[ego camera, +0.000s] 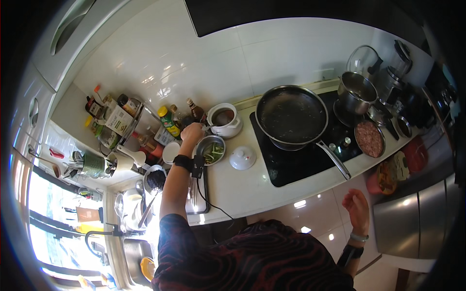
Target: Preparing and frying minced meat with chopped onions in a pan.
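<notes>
My left hand is closed on the handle of a metal spoon or ladle, which reaches to the rim of a white ceramic pot with dark contents. Just below it stands a steel bowl with cut green vegetables. The pot's white lid lies on the counter. My right hand hangs over the floor beyond the counter's edge, fingers slightly curled, holding nothing. Nearest in front of it is the handle of a large frying pan on the black cooktop.
Sauce bottles and a spice rack line the wall at left. A steel saucepan stands at the cooktop's back right, near a bowl of minced meat. A sink is at lower left. A cable hangs from my left wrist.
</notes>
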A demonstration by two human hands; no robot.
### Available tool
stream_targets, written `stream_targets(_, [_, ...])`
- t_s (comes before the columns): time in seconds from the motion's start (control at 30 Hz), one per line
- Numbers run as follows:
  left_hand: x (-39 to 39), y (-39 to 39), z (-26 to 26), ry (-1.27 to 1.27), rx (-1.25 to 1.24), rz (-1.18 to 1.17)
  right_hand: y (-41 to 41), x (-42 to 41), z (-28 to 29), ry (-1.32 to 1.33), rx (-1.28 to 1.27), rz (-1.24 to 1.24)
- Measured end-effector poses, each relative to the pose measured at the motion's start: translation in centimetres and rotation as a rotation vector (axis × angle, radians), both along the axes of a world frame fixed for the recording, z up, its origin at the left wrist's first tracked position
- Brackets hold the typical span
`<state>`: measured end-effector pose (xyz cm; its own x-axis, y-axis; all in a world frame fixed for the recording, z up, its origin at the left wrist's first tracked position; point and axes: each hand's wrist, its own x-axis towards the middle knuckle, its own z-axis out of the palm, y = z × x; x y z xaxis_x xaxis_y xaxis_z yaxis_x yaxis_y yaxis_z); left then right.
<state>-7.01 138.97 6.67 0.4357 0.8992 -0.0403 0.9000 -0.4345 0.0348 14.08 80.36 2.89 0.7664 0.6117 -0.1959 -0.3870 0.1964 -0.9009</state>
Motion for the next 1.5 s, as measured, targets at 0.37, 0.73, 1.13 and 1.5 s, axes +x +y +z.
stream_targets(0.37, [-1.7, 0.6, -5.0, -0.374, -0.203, 0.022, -0.6, -0.2, 0.4, 0.021, -0.018, -0.05])
stream_targets(0.73, [-6.3, 0.2, -8.0, -0.568, -0.108, 0.03, -0.3, 0.6, 0.5, -0.045, -0.018, 0.013])
stream_targets(1.13, [-8.6, 0.2, -6.8, -0.653, -0.146, -0.02, -0.2, 1.0, 0.5, -0.018, -0.008, 0.085])
stream_targets(1.5, [-8.6, -0.9, -4.1, -0.713, -0.171, -0.076, -1.2, 0.9, 0.5, -0.007, 0.004, 0.084])
